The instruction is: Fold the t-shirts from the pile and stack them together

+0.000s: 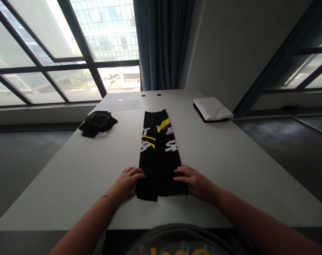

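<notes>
A black printed shirt (163, 163) lies on the table, folded lengthwise into a long strip. White lettering and yellow brush-like stripes cross its far half, and a fold edge runs down its middle. At its near left edge, my left hand (127, 182) has curled fingers over the fabric, the thumb mostly hidden. Opposite it, my right hand (194, 180) holds the near right edge, fingers on top of the cloth and the thumb largely out of sight. The near end of the strip is uneven, its left layer reaching slightly closer to me.
A crumpled pile of dark cloth (98, 123) sits on the white table (216, 163) at left. Behind it lie printed paper sheets (127, 105). A folded white cloth (212, 108) rests on something black at right. Blue curtains (163, 46) hang beyond the far edge.
</notes>
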{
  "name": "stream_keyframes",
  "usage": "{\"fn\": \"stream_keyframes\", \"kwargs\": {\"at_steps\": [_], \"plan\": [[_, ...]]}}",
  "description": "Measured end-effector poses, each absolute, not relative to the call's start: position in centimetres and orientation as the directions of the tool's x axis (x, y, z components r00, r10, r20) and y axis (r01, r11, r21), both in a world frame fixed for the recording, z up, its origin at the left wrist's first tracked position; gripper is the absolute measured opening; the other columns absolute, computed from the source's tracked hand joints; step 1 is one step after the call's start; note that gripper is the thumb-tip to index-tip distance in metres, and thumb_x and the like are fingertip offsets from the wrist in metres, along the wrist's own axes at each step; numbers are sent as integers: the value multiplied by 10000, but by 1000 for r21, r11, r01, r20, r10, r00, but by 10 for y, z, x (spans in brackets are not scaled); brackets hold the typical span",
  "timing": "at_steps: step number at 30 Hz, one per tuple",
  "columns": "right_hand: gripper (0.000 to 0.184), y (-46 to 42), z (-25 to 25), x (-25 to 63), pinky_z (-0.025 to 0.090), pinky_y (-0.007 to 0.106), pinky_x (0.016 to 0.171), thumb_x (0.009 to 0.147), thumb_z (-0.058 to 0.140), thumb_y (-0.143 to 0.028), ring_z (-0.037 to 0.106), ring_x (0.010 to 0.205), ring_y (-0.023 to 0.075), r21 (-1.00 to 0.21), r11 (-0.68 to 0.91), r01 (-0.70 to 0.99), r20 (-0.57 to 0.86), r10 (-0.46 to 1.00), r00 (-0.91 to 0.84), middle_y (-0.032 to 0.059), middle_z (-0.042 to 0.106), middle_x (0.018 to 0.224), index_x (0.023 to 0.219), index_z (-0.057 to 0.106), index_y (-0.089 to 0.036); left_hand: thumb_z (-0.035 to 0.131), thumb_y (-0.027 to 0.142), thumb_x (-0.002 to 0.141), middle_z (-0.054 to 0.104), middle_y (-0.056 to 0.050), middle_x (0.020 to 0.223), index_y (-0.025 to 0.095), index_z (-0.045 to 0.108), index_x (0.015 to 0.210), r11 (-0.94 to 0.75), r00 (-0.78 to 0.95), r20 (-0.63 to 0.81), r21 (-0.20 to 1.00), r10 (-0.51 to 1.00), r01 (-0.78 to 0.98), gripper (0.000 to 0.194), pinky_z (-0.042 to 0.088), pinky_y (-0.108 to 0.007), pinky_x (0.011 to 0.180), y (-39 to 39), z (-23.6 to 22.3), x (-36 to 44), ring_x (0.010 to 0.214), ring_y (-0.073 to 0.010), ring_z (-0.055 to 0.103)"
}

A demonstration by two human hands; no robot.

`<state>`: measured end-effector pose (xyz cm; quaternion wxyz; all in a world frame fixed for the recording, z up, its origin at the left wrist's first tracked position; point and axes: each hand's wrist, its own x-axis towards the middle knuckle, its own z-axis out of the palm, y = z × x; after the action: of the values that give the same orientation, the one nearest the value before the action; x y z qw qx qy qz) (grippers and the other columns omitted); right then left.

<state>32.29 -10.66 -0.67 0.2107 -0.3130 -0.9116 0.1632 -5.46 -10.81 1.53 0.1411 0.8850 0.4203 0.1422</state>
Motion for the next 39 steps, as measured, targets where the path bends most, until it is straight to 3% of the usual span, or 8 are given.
{"fn": "stream_keyframes", "kwargs": {"at_steps": [3,6,10,15,20,24,29,39], "plan": [[563,-111,-4,322,360,585,1222,860,579,-51,527,1410,285,-421,794,439,270,572,-775,94,658,1426,1364,682,-280,561,63,761,709,-44,1328,280,718,1189,-710,709,152,336,689,619,506,453,-462,1129,-110,19,-50,1276,-261,608],[475,-118,4,323,454,494,1167,904,539,-79,616,1316,248,-515,769,380,263,563,-783,100,716,1336,1318,702,-246,518,88,787,753,-41,1251,277,700,1230,-754,762,174,390,624,529,515,480,-428,1105,-116,21,-48,1171,-228,684],[260,-117,24,325,589,320,848,985,524,-226,738,921,202,-711,607,355,242,686,-686,80,784,1019,1129,741,-219,503,135,843,794,-42,1063,271,696,1209,-610,625,147,472,766,637,435,569,-343,872,-120,29,-45,956,-216,745],[308,-78,42,317,497,273,612,1009,545,-426,629,651,169,-812,403,422,169,855,-490,11,691,726,858,704,-210,545,285,929,748,-11,820,231,669,1139,-367,370,118,575,921,731,249,515,-283,670,-81,44,-29,707,-184,687],[239,-15,24,311,494,302,709,955,578,-396,630,736,196,-649,332,685,181,941,-285,22,707,794,899,716,-209,551,371,977,753,-44,890,227,692,1053,-230,242,25,416,970,880,216,503,-304,717,-17,38,-14,814,-224,697],[143,9,-2,316,486,361,866,918,582,-274,630,874,237,-469,393,790,256,917,-304,68,723,880,925,708,-207,550,371,994,744,-73,1102,236,698,1107,-253,236,90,308,967,917,230,520,-339,889,3,21,-14,1044,-252,682],[120,8,-9,320,473,371,863,938,550,-245,609,909,246,-497,427,755,295,902,-316,73,706,917,915,666,-223,554,367,993,688,-56,1272,277,646,1305,-347,318,139,380,938,857,337,511,-374,1006,3,11,-28,1144,-246,652],[89,9,-5,317,480,392,883,921,552,-185,590,946,260,-493,444,748,348,889,-298,79,668,958,912,629,-230,524,272,991,712,-47,1164,243,684,1037,-459,431,171,456,886,762,169,501,-375,1028,17,8,-36,1120,-225,636]]}}
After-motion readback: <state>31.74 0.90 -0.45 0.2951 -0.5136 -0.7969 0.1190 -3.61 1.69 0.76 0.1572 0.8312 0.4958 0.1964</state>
